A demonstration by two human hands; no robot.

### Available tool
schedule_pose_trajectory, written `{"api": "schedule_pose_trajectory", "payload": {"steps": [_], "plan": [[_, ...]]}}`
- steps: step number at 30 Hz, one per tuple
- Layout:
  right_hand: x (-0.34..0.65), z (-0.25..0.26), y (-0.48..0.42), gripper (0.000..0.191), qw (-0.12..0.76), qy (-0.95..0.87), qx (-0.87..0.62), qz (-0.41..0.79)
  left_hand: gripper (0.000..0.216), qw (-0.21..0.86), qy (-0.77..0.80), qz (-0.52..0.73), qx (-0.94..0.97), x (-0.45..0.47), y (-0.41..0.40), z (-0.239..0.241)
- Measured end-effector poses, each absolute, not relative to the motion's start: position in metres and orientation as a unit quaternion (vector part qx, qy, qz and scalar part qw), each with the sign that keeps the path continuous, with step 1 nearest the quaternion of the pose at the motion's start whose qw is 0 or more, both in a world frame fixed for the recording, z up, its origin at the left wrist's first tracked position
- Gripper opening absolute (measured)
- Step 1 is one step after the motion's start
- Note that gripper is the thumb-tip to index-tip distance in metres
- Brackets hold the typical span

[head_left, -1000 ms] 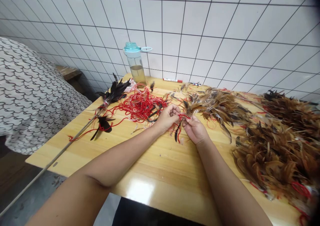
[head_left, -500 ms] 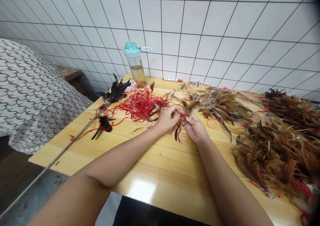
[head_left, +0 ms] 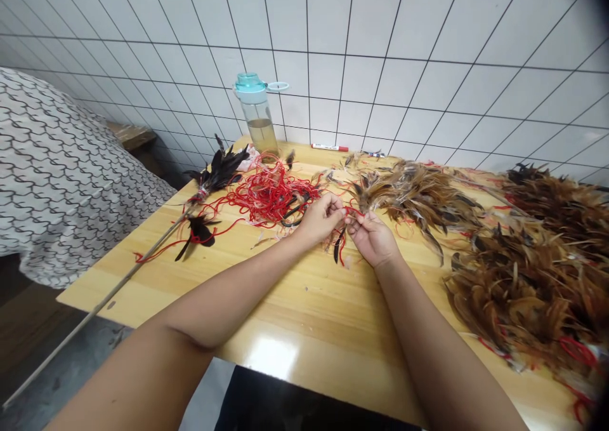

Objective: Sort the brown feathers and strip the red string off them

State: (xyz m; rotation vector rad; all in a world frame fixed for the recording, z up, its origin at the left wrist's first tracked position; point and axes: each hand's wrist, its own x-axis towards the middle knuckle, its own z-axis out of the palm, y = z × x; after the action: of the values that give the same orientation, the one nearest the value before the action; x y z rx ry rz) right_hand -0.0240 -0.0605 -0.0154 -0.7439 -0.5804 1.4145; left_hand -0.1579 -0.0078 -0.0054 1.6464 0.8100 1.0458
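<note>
Above the middle of the table, my left hand (head_left: 322,218) and my right hand (head_left: 373,237) come close together. Both pinch a short stretch of red string (head_left: 353,212) that runs between their fingertips. A dark feather (head_left: 337,252) and a red string end hang below the fingers; what they are fixed to is hidden. Just beyond my left hand lies a tangled heap of red string (head_left: 266,193). Brown feathers (head_left: 413,193) lie spread beyond my right hand.
At left, a long stick (head_left: 109,298) with black feathers (head_left: 221,171) tied on its end overhangs the table (head_left: 285,317). A water bottle (head_left: 259,117) and red marker (head_left: 329,147) stand by the tiled wall. Feather piles (head_left: 528,285) cover the right side. Patterned cloth (head_left: 71,177) is at left.
My hands have shifted very slightly, with the red string between the fingertips now bowed a little. The view has tilted slightly; the things on the table lie as before.
</note>
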Motion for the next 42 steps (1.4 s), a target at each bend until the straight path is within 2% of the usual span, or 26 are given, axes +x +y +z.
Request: {"api": "schedule_pose_trajectory", "payload": {"steps": [7,10,16,20,25,30,34,37,42], "plan": [[-0.029,-0.014,-0.061,0.015,0.654,-0.28,-0.352,0.608,0.01,0.35,0.353,0.401,0.77,-0.163,-0.013,0.001],[-0.031,-0.014,-0.062,0.015,0.655,-0.289,-0.357,0.599,0.009,0.339,0.349,0.397,0.779,-0.162,-0.013,-0.001],[-0.029,-0.014,-0.063,0.023,0.653,-0.28,-0.356,0.607,0.014,0.492,0.295,0.368,0.732,-0.159,-0.01,-0.01],[-0.025,-0.013,-0.063,0.02,0.644,-0.256,-0.348,0.631,0.023,0.604,0.245,0.362,0.667,-0.16,-0.011,-0.006],[-0.024,-0.012,-0.064,0.023,0.618,-0.258,-0.327,0.667,0.018,0.668,0.246,0.357,0.605,-0.161,-0.012,-0.001],[-0.025,-0.013,-0.065,0.018,0.611,-0.278,-0.348,0.654,0.015,0.681,0.281,0.395,0.549,-0.157,-0.007,-0.006],[-0.023,-0.017,-0.063,0.021,0.633,-0.265,-0.361,0.632,0.018,0.641,0.287,0.401,0.588,-0.156,-0.004,-0.011],[-0.024,-0.018,-0.061,0.022,0.649,-0.265,-0.359,0.616,0.023,0.529,0.333,0.394,0.674,-0.159,-0.003,-0.011],[-0.026,-0.019,-0.059,0.021,0.662,-0.288,-0.359,0.592,0.017,0.36,0.378,0.367,0.77,-0.166,-0.001,-0.005]]}}
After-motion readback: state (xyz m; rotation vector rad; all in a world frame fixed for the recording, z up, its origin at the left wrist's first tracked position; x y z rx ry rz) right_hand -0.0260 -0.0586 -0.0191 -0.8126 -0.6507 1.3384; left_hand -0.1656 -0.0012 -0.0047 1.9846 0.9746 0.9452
